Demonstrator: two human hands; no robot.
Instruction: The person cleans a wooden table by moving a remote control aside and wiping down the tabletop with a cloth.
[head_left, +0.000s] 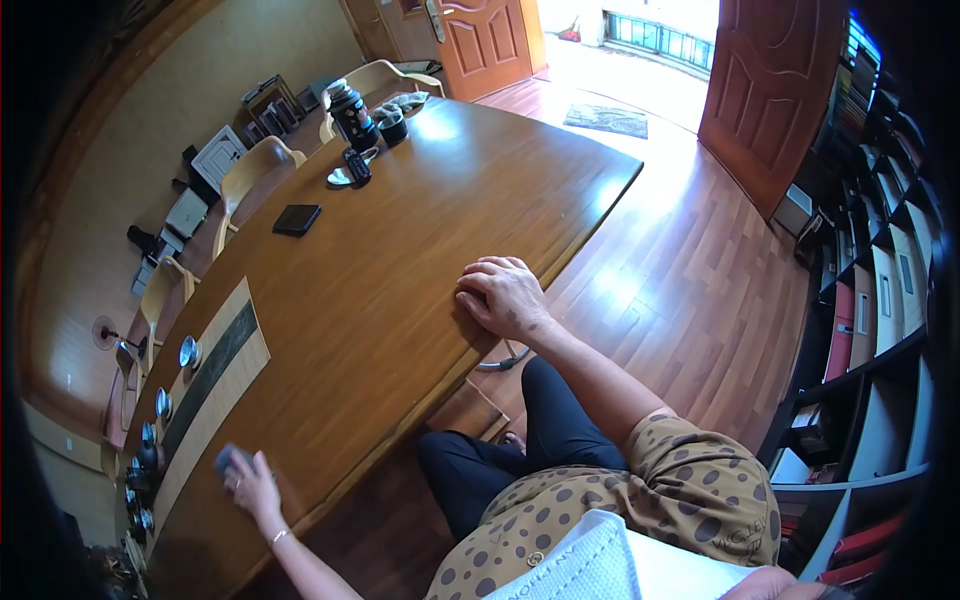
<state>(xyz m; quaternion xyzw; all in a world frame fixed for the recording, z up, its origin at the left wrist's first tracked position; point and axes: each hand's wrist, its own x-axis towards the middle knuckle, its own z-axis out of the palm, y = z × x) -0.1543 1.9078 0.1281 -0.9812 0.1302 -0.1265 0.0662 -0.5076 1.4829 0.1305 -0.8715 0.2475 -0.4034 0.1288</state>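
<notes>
My left hand (257, 492) is low on the left side of the wooden table (400, 240), its fingers around a small grey-blue object (228, 460). The object is blurred and its kind is not clear; it is at or just above the tabletop. My right hand (508, 298) rests palm down by the table's near edge, fingers loosely curved and the thumb apart. Nothing shows in it, though the palm side is hidden. Closest to my left hand lies a pale runner with a dark stripe (215, 395), bearing a small silvery lidded cup (189, 351).
Several small cups and a dark pot (147, 455) line the table's left side. Farther off are a black phone (297, 220), a remote control (357, 166), a dark flask (352, 115) and a dark cup (393, 127). Chairs (255, 170) stand behind; shelves (880, 300) fill the right.
</notes>
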